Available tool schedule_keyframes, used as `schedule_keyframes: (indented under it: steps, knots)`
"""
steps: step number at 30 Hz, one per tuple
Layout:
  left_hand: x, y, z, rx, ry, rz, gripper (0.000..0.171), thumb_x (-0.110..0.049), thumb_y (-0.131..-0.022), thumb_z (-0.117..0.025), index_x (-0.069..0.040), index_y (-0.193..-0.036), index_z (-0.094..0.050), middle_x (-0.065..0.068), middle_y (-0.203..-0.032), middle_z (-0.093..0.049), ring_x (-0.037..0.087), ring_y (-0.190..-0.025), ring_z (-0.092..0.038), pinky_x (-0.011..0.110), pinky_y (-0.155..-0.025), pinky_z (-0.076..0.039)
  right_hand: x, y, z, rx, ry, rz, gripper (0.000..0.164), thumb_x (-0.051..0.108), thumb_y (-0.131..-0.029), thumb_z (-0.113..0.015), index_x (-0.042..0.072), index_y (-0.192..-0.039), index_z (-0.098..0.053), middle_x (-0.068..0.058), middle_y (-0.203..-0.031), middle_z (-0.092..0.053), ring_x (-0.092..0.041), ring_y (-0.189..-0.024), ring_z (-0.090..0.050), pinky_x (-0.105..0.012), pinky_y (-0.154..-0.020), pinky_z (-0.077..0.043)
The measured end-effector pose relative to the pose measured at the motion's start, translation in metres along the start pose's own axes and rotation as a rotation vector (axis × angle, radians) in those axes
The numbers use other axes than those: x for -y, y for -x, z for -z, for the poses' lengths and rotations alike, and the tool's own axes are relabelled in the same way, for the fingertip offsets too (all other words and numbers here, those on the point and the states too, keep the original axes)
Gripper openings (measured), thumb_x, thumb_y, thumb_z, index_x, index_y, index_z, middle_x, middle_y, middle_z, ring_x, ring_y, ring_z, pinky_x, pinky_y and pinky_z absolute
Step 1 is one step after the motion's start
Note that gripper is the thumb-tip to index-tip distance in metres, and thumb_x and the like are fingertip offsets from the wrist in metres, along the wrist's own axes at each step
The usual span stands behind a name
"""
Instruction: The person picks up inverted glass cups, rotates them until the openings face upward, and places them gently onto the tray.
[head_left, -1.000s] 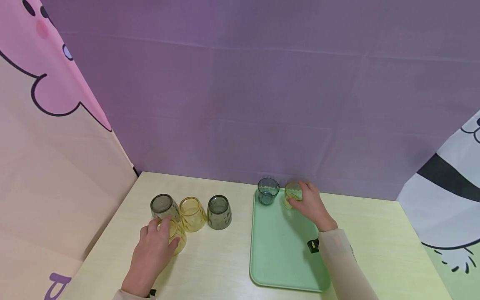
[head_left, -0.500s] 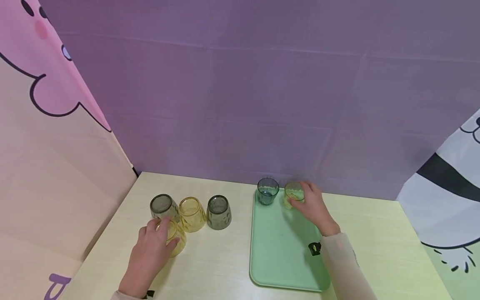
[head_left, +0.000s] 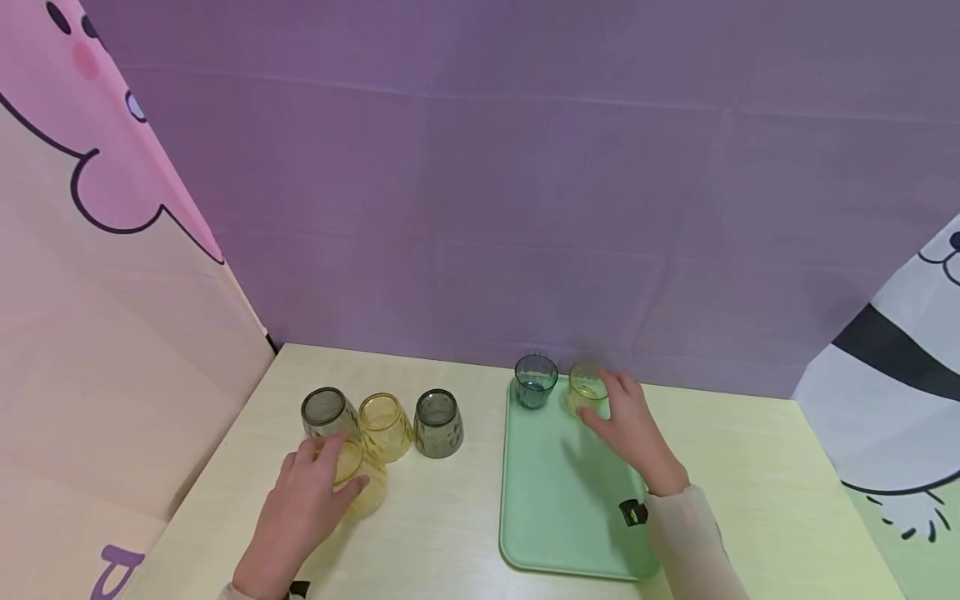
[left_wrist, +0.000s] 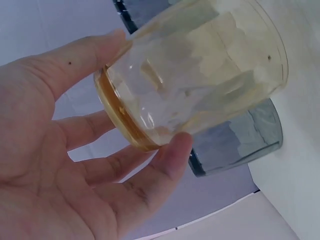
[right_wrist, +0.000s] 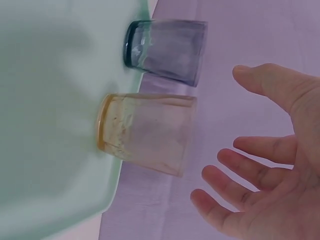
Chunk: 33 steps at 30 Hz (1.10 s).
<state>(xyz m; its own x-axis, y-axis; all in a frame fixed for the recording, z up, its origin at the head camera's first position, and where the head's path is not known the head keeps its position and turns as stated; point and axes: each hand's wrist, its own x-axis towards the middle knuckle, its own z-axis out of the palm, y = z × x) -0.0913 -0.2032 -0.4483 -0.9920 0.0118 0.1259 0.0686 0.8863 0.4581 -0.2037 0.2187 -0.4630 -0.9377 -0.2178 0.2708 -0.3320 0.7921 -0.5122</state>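
My left hand (head_left: 296, 504) holds an upside-down yellow drinking glass (head_left: 369, 492) by its base end, thumb on one side and fingers on the other. In the left wrist view this glass (left_wrist: 195, 75) has its thick amber base toward the palm and its rim near the table. My right hand (head_left: 633, 429) is spread beside an upright yellow glass (right_wrist: 150, 132) at the far end of the green tray (head_left: 555, 500). A gap shows between the fingers and that glass in the right wrist view. Left of it stands an upright grey-blue glass (head_left: 535, 383).
Behind my left hand, a grey glass (head_left: 326, 410), a yellow glass (head_left: 385, 433) and another grey glass (head_left: 438, 425) stand upside down in a row on the pale table (head_left: 442, 533). A purple cloth (head_left: 480, 208) hangs along the back edge; printed cloths close in both sides.
The yellow glass in my left hand has shifted slightly right and away from its earlier spot. My right hand has let go of the tray's yellow glass and drawn back a little.
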Motion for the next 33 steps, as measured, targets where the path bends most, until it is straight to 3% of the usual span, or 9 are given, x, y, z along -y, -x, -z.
schedule_keyframes:
  steps: [8, 16, 22, 25, 30, 33]
  knots:
    - [-0.009, 0.002, 0.003, -0.004, 0.046, -0.029, 0.064, -0.026, -0.085, -0.081, -0.001, -0.138, -0.054, 0.028, -0.126, -0.054, 0.049, -0.112, -0.053, 0.063, -0.085, -0.048, 0.009, 0.013, 0.002, -0.010, -0.017, 0.008, 0.067, 0.018, -0.090, -0.076, -0.010, -0.141, -0.045, -0.032, -0.136, -0.046, -0.050, -0.126, -0.043, -0.061, -0.103, -0.039]
    - [-0.015, 0.003, 0.006, 0.019, 0.160, -0.046, 0.065, -0.026, -0.087, -0.080, -0.002, -0.141, -0.051, 0.026, -0.134, -0.051, 0.048, -0.121, -0.051, 0.064, -0.094, -0.044, 0.017, 0.027, 0.005, -0.029, -0.037, 0.006, 0.066, 0.018, -0.088, -0.078, -0.010, -0.139, -0.047, -0.029, -0.134, -0.049, -0.045, -0.125, -0.046, -0.059, -0.102, -0.041]
    - [-0.020, 0.003, 0.007, 0.032, 0.247, -0.051, 0.063, -0.030, -0.088, -0.080, -0.007, -0.140, -0.052, 0.021, -0.134, -0.053, 0.042, -0.119, -0.055, 0.062, -0.093, -0.046, 0.025, 0.038, 0.007, -0.057, -0.045, 0.028, 0.066, 0.019, -0.086, -0.080, -0.008, -0.137, -0.050, -0.026, -0.132, -0.051, -0.042, -0.123, -0.049, -0.056, -0.101, -0.043]
    - [-0.022, 0.003, 0.005, 0.037, 0.301, -0.048, 0.063, -0.030, -0.086, -0.081, -0.008, -0.139, -0.054, 0.019, -0.133, -0.054, 0.036, -0.114, -0.058, 0.054, -0.088, -0.051, 0.031, 0.043, 0.008, -0.084, -0.051, 0.056, 0.065, 0.018, -0.085, -0.082, -0.006, -0.137, -0.051, -0.024, -0.131, -0.052, -0.040, -0.121, -0.051, -0.055, -0.099, -0.045]
    - [-0.025, 0.002, -0.001, 0.051, 0.405, -0.044, 0.063, -0.025, -0.084, -0.084, -0.010, -0.138, -0.054, 0.017, -0.136, -0.054, 0.029, -0.110, -0.060, 0.031, -0.075, -0.057, 0.041, 0.050, 0.011, -0.129, -0.065, 0.103, 0.065, 0.017, -0.083, -0.083, -0.005, -0.136, -0.054, -0.020, -0.131, -0.055, -0.037, -0.117, -0.056, -0.054, -0.096, -0.048]
    - [-0.027, 0.003, -0.003, 0.066, 0.491, -0.036, 0.062, -0.021, -0.084, -0.084, -0.011, -0.137, -0.054, 0.015, -0.135, -0.054, 0.029, -0.110, -0.059, 0.024, -0.074, -0.057, 0.047, 0.055, 0.013, -0.154, -0.072, 0.129, 0.064, 0.016, -0.082, -0.084, -0.005, -0.135, -0.055, -0.018, -0.131, -0.056, -0.036, -0.116, -0.057, -0.053, -0.095, -0.049]
